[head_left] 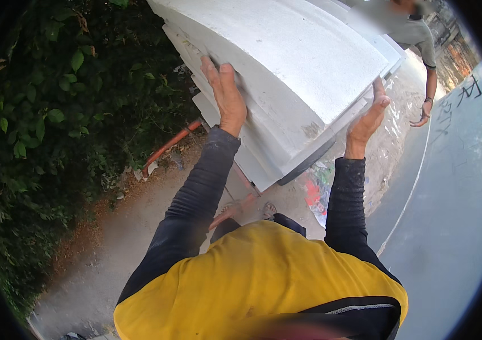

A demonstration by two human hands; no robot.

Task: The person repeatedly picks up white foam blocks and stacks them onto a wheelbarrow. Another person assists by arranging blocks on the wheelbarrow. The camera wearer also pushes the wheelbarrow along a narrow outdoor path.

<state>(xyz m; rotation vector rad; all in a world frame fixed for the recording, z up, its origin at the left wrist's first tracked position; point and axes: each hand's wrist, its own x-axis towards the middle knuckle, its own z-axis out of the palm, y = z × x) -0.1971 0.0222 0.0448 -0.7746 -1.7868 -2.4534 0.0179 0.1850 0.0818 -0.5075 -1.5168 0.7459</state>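
A large white moulded block with stepped, curved edges [303, 62] fills the upper middle in front of me. My left hand [229, 102] lies against its left side, fingers stretched out and palm towards the surface. At the block's right edge is my right hand [367, 122], thumb up and a finger extended along the side; its other fingers are partly hidden. Neither hand wraps round anything. Beneath the block a dark curved rim, apparently a wheel [307, 163], shows in part, and orange-red metal bars [172, 146] stick out below and to the left.
Dense green bushes [54, 113] line the left. Another person [422, 42] stands beyond the block at the far right, one arm hanging down. A grey wall with dark markings [439, 187] runs along the right. My sandalled foot [269, 210] is on the dusty ground [116, 266].
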